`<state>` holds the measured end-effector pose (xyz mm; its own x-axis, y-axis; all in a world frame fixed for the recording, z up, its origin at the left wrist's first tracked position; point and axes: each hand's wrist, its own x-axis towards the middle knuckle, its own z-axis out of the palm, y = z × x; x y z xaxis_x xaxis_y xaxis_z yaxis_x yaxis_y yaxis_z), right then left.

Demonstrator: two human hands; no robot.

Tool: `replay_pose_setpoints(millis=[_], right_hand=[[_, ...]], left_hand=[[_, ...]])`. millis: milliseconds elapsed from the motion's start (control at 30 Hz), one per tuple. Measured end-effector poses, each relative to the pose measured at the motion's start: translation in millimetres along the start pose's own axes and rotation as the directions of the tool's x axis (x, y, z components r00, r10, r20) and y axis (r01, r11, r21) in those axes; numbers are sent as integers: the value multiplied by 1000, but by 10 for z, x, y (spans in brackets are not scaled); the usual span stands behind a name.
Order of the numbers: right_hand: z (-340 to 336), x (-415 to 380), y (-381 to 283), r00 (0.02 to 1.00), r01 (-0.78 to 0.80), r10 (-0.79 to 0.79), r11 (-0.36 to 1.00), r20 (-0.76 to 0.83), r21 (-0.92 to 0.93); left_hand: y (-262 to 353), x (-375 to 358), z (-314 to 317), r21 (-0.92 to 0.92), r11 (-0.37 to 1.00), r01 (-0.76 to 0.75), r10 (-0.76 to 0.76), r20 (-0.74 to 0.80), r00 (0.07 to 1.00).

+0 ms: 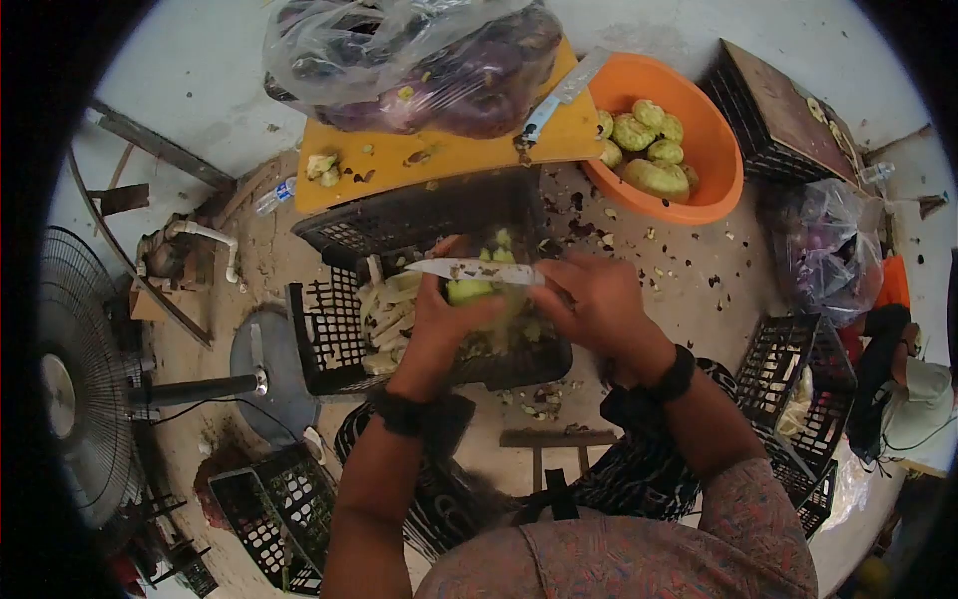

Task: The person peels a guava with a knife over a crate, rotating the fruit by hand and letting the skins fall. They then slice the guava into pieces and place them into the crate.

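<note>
My right hand (597, 299) is wrapped round the handle of a knife (479, 271), whose pale, stained blade points left. Beneath the blade, my left hand (444, 314) holds a light green vegetable (469, 290), partly hidden by the blade and my fingers. Both hands are above a black plastic crate (334, 339) with pale pieces (384, 309) and green scraps inside. Beyond the crate stands a yellow board (389, 160) bearing a plastic bag of purple vegetables (439, 90) and a second knife (567, 95).
An orange basin (718, 140) holds several pale green vegetables. A fan (75, 379) stands at the left. Black crates (279, 519) lie lower left and others (798, 369) at the right, near another bag (828, 240). A person's leg (883, 369) shows at the far right.
</note>
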<state>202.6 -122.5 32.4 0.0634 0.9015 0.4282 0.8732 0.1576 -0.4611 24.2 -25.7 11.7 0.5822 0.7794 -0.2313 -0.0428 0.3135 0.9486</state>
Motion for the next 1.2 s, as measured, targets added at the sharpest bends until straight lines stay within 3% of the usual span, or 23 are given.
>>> replay_pose_setpoints(millis=[233,467,633,867,1200], right_hand=[[-43,-49,-38,997,-55,52,997,56,51],[-27,-61,-5,997,-53,52,999,54,14],[12,-33,15,1000,-2,2,1000,6,-21],[41,-2,-11,1000,-13,13,1000,-1,-5],[91,52,-8,999,-49,49,998,6,-26]], left_hand=[[-97,79,-63,15,994,-106,107,-61,992],[-16,21,-9,-123,992,-19,19,6,1000],[-160,48,-68,-4,999,-54,54,-25,998],[-112,18,-39,-42,999,-28,27,-11,1000],[-144,29,-31,156,983,-95,94,12,995]])
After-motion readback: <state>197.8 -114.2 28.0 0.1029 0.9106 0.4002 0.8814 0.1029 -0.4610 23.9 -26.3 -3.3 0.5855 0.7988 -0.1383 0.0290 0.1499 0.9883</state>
